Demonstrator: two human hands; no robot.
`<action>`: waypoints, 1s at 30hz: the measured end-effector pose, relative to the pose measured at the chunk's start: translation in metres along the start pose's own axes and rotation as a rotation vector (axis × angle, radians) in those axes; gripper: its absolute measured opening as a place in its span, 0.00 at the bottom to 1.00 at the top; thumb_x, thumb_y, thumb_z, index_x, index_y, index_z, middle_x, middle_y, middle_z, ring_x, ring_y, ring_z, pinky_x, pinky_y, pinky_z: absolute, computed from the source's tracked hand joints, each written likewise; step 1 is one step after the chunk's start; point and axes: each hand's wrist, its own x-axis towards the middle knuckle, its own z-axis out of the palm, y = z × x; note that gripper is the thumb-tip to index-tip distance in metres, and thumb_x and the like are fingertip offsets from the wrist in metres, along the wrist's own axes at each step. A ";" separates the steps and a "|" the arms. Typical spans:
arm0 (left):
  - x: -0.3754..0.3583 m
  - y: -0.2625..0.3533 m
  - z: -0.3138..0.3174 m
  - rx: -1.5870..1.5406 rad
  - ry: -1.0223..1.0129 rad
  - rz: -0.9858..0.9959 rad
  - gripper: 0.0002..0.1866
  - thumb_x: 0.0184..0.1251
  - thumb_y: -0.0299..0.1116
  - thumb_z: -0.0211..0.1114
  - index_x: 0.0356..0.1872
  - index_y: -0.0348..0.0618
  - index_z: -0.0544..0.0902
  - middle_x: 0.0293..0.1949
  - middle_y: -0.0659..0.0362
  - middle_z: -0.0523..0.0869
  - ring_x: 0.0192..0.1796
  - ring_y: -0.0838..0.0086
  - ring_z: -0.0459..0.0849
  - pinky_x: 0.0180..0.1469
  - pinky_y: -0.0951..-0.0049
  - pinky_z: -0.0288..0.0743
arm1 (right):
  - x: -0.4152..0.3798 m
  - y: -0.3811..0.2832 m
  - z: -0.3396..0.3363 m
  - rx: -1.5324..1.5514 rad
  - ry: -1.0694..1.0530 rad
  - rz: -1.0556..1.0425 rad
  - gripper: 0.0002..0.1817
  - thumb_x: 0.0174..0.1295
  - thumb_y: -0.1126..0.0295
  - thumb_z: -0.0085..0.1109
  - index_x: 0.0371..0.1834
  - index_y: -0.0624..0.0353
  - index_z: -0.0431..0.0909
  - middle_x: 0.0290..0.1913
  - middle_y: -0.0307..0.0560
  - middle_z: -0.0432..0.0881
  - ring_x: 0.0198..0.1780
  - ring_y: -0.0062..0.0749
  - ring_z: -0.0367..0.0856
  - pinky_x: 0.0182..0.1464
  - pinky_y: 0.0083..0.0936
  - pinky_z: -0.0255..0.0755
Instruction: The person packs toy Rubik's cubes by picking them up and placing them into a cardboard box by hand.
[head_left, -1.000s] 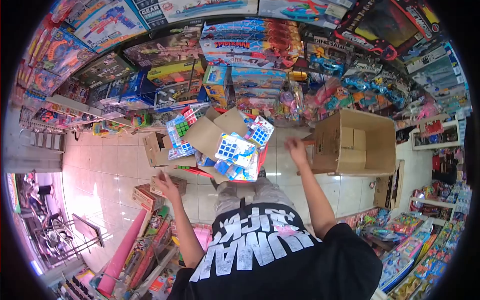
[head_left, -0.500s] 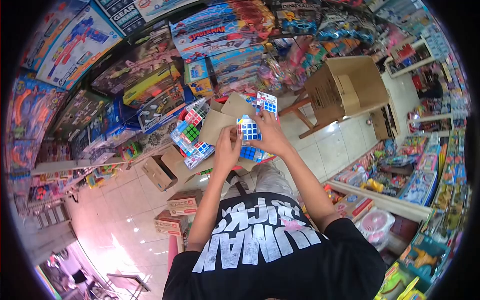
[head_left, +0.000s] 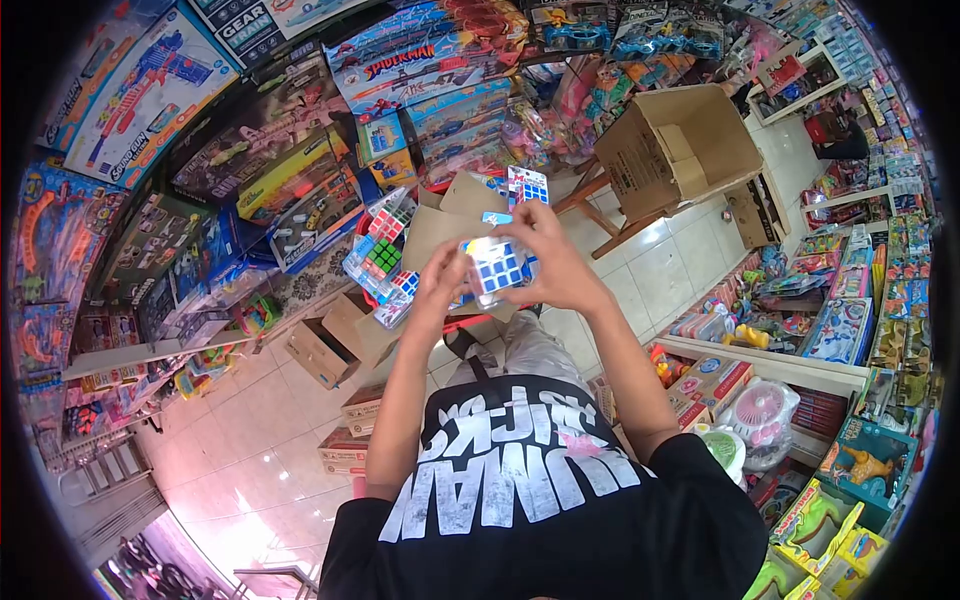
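Note:
A packaged puzzle cube with white and blue squares is between my two hands, in front of my chest. My right hand grips its right side, fingers at the top edge and thumb near the bottom. My left hand is closed at its left side, fingers against the clear packaging. Behind the cube stands an open cardboard box. Left of it lie packaged cubes, one with a green face and one with a red and white face. Another blue and white packaged cube is behind my right hand.
A large open cardboard box rests on a wooden stool at the right. Small cartons and an open box are on the tiled floor at the left. Shelves of packaged toys surround the spot.
The held cube has come up and nearer to my body, away from the open box. Both hands have moved with it, and its packaging now shows at the lower left.

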 end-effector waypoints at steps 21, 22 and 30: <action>-0.030 -0.052 -0.016 -0.186 0.321 0.185 0.21 0.70 0.30 0.66 0.56 0.42 0.64 0.53 0.55 0.77 0.55 0.72 0.80 0.60 0.64 0.75 | -0.063 0.100 0.095 0.050 0.384 0.514 0.10 0.62 0.69 0.61 0.43 0.63 0.76 0.38 0.56 0.80 0.43 0.44 0.79 0.47 0.38 0.70; -0.029 -0.054 -0.018 -0.170 0.322 0.191 0.23 0.69 0.30 0.66 0.58 0.41 0.64 0.53 0.55 0.77 0.56 0.72 0.80 0.61 0.63 0.75 | -0.063 0.098 0.092 0.266 0.431 0.482 0.10 0.66 0.69 0.58 0.45 0.63 0.74 0.37 0.56 0.81 0.41 0.40 0.81 0.43 0.37 0.73; -0.015 -0.057 -0.013 -0.213 0.209 0.068 0.30 0.69 0.29 0.66 0.67 0.37 0.62 0.57 0.54 0.77 0.59 0.70 0.78 0.63 0.64 0.72 | -0.089 0.077 0.022 0.296 0.509 0.626 0.10 0.75 0.68 0.47 0.52 0.61 0.68 0.34 0.46 0.83 0.34 0.22 0.82 0.35 0.21 0.73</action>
